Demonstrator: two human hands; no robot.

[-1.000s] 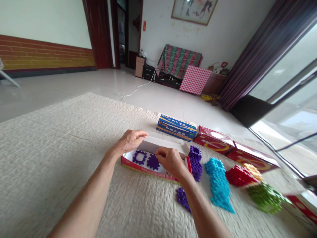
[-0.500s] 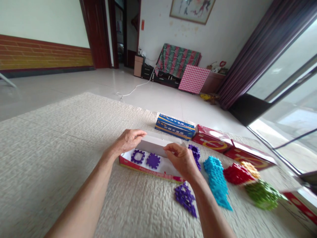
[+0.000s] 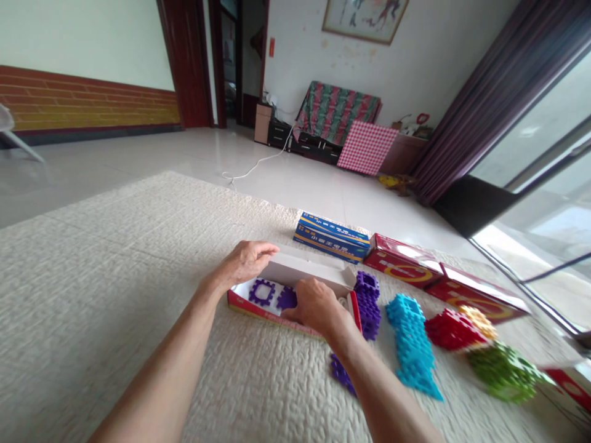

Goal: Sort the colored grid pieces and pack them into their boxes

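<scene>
A long shallow cardboard box (image 3: 272,317) with a red and yellow side lies on the quilted cover, its white lid (image 3: 307,271) raised at the back. My left hand (image 3: 249,261) is at the lid's left end, fingers pressed together on its edge. Inside the box lie a purple square frame block (image 3: 262,292) and a solid purple block (image 3: 287,298). My right hand (image 3: 316,304) reaches into the box with curled fingers, partly covering the solid block; what its fingertips hold is hidden. Linked purple blocks (image 3: 368,307) stand by the box's right end, with more purple blocks (image 3: 341,372) below my right wrist.
To the right lie turquoise blocks (image 3: 413,344), red blocks (image 3: 452,329), yellow blocks (image 3: 479,321) and green blocks (image 3: 503,372). Behind stand a blue box (image 3: 330,240) and red boxes (image 3: 404,261). A white cable (image 3: 258,163) runs across the floor beyond the cover.
My right hand has moved down and left, from by the lid into the box over the solid purple block. My left hand stays at the lid's left end. The view has shifted slightly.
</scene>
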